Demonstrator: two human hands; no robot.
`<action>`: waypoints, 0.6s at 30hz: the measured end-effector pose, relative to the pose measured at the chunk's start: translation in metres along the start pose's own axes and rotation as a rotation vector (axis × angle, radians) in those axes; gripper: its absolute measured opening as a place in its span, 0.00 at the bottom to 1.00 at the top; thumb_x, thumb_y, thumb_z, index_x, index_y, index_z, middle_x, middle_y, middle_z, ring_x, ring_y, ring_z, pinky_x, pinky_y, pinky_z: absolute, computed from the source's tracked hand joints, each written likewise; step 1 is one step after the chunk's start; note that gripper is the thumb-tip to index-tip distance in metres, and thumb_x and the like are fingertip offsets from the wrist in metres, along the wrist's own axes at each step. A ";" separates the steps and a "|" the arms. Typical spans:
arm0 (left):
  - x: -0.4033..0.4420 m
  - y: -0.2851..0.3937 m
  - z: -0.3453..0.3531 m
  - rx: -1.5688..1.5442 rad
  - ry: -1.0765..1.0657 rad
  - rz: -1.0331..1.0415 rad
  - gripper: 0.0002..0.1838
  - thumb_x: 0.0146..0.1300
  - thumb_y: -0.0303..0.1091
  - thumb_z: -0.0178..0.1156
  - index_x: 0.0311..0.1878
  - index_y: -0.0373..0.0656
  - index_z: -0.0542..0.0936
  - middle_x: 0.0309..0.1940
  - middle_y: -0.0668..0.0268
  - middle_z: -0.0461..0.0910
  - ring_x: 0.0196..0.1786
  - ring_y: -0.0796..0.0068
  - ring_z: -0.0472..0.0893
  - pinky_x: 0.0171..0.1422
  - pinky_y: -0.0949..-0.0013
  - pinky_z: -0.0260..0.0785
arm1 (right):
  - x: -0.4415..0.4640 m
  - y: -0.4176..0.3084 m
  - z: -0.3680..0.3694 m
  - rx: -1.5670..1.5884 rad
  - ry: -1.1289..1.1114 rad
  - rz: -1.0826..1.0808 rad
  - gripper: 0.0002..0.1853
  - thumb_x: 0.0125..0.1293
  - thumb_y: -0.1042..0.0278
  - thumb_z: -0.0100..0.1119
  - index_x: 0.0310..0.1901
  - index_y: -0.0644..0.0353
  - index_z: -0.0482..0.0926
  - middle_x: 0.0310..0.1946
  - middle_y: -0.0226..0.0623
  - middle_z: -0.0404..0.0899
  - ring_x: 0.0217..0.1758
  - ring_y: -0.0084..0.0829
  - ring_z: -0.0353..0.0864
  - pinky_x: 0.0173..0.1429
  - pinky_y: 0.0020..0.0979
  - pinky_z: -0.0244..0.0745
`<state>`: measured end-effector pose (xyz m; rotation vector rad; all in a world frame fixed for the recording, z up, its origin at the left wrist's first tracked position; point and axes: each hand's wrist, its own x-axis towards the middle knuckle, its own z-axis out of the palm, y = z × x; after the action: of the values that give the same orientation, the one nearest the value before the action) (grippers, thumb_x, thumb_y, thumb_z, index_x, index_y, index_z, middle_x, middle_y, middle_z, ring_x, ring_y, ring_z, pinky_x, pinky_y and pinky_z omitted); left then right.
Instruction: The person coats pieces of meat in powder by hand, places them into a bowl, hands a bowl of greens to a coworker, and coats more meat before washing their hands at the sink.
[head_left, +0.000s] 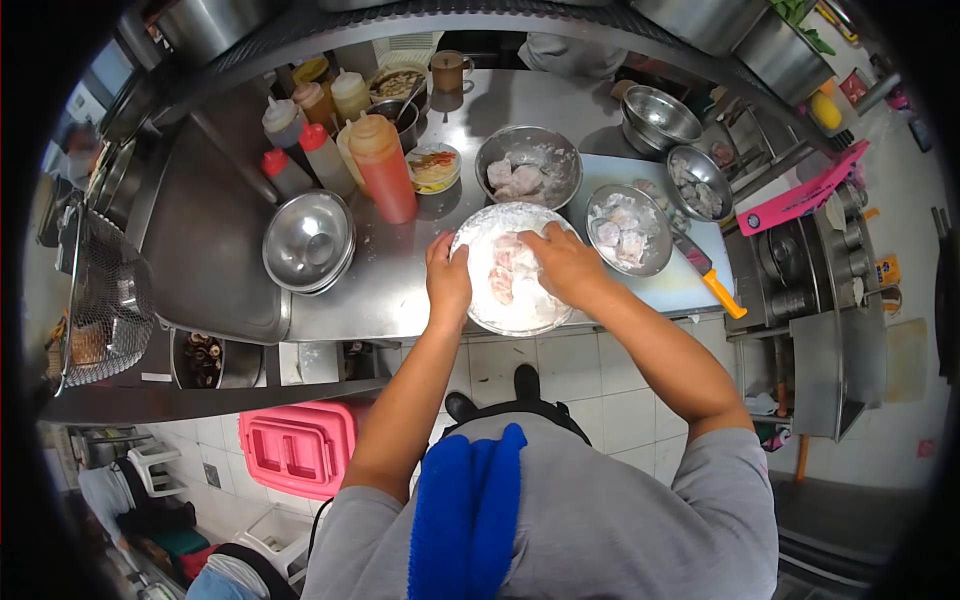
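A metal bowl of white flour (490,222) sits at the counter's front edge, with several pale pink raw meat pieces (503,282) in it. My left hand (447,277) grips the bowl's left rim. From the right, my right hand (570,265) reaches over the rim, its fingers bent down onto a floured meat piece; the fingertips are partly hidden. Just behind stands a metal bowl (560,160) with larger meat pieces. To the right, another bowl holds flour-coated pieces (622,240) on a white cutting board (690,285).
A knife with a yellow handle (722,295) lies on the board's right side. Stacked metal bowls (310,240) and squeeze bottles (385,170) stand to the left. A small bowl of coated pieces (700,185) is at the back right. A wire strainer (105,290) hangs far left.
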<state>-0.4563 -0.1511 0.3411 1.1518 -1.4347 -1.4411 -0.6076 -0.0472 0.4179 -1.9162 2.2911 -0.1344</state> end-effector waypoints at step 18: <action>0.001 -0.011 -0.004 0.010 0.016 -0.027 0.20 0.61 0.31 0.53 0.54 0.29 0.71 0.62 0.56 0.64 0.65 0.64 0.64 0.68 0.70 0.53 | -0.006 -0.004 0.001 0.050 -0.076 -0.121 0.34 0.49 0.62 0.64 0.61 0.41 0.65 0.58 0.51 0.61 0.52 0.48 0.73 0.40 0.43 0.78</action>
<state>-0.4526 -0.1528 0.3305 1.1907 -1.4218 -1.4421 -0.6024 -0.0423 0.4178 -1.9987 2.1045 -0.1284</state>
